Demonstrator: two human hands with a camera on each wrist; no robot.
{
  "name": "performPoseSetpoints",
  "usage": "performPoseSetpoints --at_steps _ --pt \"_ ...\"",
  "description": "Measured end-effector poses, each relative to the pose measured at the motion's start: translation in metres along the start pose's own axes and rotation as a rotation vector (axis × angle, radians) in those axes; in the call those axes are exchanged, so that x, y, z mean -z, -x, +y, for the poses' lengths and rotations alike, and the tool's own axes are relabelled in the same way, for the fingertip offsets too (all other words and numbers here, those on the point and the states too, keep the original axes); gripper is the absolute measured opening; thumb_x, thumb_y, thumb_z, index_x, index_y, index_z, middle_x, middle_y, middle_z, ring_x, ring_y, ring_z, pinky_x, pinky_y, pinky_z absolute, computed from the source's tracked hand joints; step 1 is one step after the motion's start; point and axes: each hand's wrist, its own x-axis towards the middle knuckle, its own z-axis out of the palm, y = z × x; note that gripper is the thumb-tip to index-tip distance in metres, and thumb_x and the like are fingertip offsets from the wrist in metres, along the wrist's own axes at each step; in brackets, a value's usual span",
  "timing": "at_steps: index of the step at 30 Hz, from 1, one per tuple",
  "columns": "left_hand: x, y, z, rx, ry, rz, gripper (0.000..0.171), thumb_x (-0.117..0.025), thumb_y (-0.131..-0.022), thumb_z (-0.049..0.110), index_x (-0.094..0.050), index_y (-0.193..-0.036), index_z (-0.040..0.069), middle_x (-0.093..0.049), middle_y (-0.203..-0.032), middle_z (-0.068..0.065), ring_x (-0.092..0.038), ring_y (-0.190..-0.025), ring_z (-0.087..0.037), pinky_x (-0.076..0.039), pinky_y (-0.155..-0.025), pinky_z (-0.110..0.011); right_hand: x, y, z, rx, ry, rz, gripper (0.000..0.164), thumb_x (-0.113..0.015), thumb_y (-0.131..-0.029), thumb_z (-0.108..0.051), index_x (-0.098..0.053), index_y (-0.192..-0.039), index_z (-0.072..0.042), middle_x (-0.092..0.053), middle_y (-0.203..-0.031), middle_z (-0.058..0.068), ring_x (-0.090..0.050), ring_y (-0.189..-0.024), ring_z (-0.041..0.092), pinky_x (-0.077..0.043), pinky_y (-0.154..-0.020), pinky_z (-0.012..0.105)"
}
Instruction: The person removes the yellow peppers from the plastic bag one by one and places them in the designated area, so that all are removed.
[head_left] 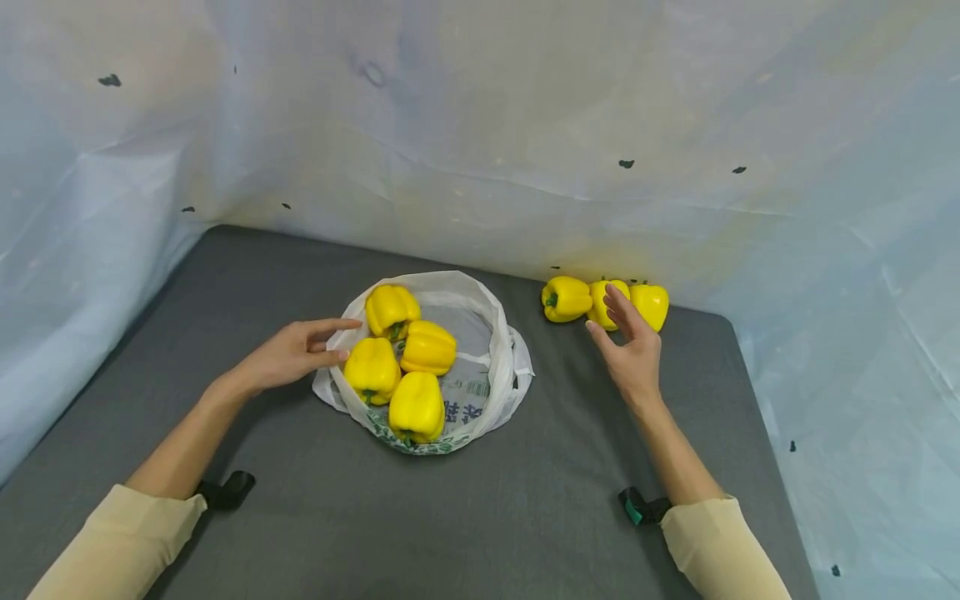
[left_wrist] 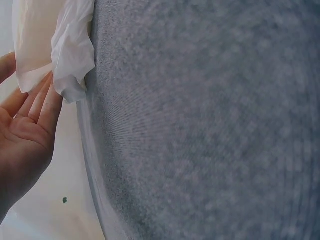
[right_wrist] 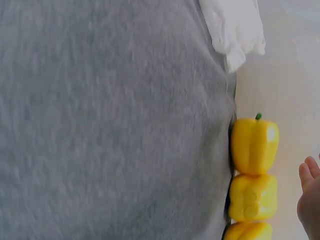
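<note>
A white plastic bag (head_left: 512, 367) stands with its mouth spread wide, and several yellow bell peppers (head_left: 416, 407) lie inside toward its left and front. My left hand (head_left: 303, 350) is at the bag's left rim, fingers extended and touching the plastic. In the left wrist view, the bag's folds (left_wrist: 72, 50) partly hide those fingers. My right hand (head_left: 633, 354) holds nothing, its fingers and thumb spread apart. From the head view it overlaps a row of three yellow bell peppers (head_left: 566, 299) at the back right. The right wrist view shows the hand (right_wrist: 311, 200) apart from that row (right_wrist: 254, 145).
Dark grey cloth (head_left: 315, 517) covers the table. Pale plastic sheeting (head_left: 480, 125) rises behind the table and along both sides, close behind the pepper row. A black wrist strap (head_left: 228, 492) shows at the left sleeve and another (head_left: 645, 507) at the right.
</note>
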Motion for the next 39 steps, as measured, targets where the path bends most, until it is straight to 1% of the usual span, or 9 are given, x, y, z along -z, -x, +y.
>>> performPoseSetpoints --at_steps 2,8,11,14,19,23,31,37,39 --pt "0.0 0.001 0.0 -0.001 0.005 0.0 0.054 -0.064 -0.099 0.031 -0.049 -0.147 0.015 -0.045 -0.149 -0.02 -0.053 -0.088 -0.027 -0.043 -0.06 -0.03 -0.003 0.0 -0.004 0.011 -0.009 -0.018 0.059 -0.073 -0.084 0.01 -0.053 -0.139 0.007 -0.056 -0.138 0.022 -0.056 -0.121 0.042 -0.044 -0.099 0.05" --pt "0.0 0.002 0.003 0.003 -0.003 0.003 0.054 -0.064 -0.099 0.032 -0.049 -0.148 0.014 -0.046 -0.148 -0.02 -0.054 -0.103 -0.026 -0.044 -0.069 -0.032 -0.014 0.003 -0.012 0.033 -0.047 -0.064 0.06 -0.075 -0.081 0.013 -0.053 -0.137 0.008 -0.056 -0.137 0.023 -0.056 -0.119 0.046 -0.045 -0.1 0.044" --pt "-0.001 0.001 0.004 0.018 -0.001 -0.003 0.054 -0.064 -0.099 0.032 -0.049 -0.148 0.014 -0.067 -0.101 -0.012 -0.048 -0.066 -0.012 -0.04 -0.061 -0.028 -0.02 0.005 -0.016 0.049 -0.063 -0.089 0.06 -0.075 -0.08 0.014 -0.054 -0.136 0.009 -0.057 -0.136 0.024 -0.057 -0.119 0.046 -0.045 -0.1 0.042" --pt "-0.001 0.001 0.003 0.024 0.015 -0.007 0.054 -0.065 -0.098 0.031 -0.049 -0.147 0.015 -0.061 -0.087 -0.007 -0.022 -0.049 -0.006 -0.032 -0.05 -0.028 -0.027 0.007 -0.02 0.064 -0.074 -0.111 0.06 -0.075 -0.08 0.014 -0.054 -0.135 0.01 -0.057 -0.136 0.023 -0.057 -0.118 0.046 -0.045 -0.099 0.043" --pt "-0.001 0.0 0.003 0.019 0.021 -0.006 0.054 -0.065 -0.098 0.031 -0.049 -0.147 0.015 -0.063 -0.109 -0.015 -0.023 -0.05 -0.006 -0.033 -0.05 -0.028 -0.036 0.009 -0.025 0.066 -0.107 -0.145 0.059 -0.075 -0.079 0.015 -0.054 -0.134 0.011 -0.058 -0.133 0.026 -0.057 -0.117 0.046 -0.046 -0.097 0.048" --pt "-0.002 0.0 0.002 0.027 0.014 -0.003 0.053 -0.064 -0.098 0.031 -0.049 -0.147 0.016 -0.064 -0.096 -0.013 -0.022 -0.047 -0.005 -0.032 -0.047 -0.027 -0.042 0.012 -0.028 0.054 -0.119 -0.184 0.059 -0.075 -0.08 0.013 -0.054 -0.135 0.01 -0.059 -0.133 0.024 -0.058 -0.117 0.043 -0.046 -0.096 0.049" --pt "0.0 0.0 0.002 0.025 0.009 -0.002 0.053 -0.064 -0.098 0.032 -0.049 -0.148 0.017 -0.054 -0.137 -0.018 -0.031 -0.053 -0.009 -0.037 -0.053 -0.031 -0.056 0.015 -0.035 0.063 -0.18 -0.247 0.058 -0.074 -0.08 0.014 -0.054 -0.134 0.011 -0.059 -0.134 0.022 -0.058 -0.116 0.043 -0.047 -0.097 0.046" --pt "0.0 0.0 0.002 0.014 -0.015 0.008 0.052 -0.064 -0.099 0.032 -0.05 -0.147 0.017 -0.047 -0.147 -0.019 -0.053 -0.084 -0.02 -0.044 -0.067 -0.031 -0.068 0.016 -0.039 0.058 -0.198 -0.285 0.056 -0.074 -0.082 0.011 -0.054 -0.134 0.012 -0.059 -0.133 0.024 -0.059 -0.117 0.04 -0.047 -0.097 0.049" --pt "0.0 0.0 0.002 0.017 -0.003 0.004 0.052 -0.064 -0.099 0.032 -0.05 -0.147 0.017 -0.048 -0.146 -0.019 -0.052 -0.079 -0.019 -0.043 -0.065 -0.031 -0.072 0.016 -0.04 0.06 -0.208 -0.294 0.056 -0.074 -0.082 0.011 -0.053 -0.134 0.012 -0.058 -0.132 0.026 -0.059 -0.117 0.041 -0.047 -0.096 0.051"
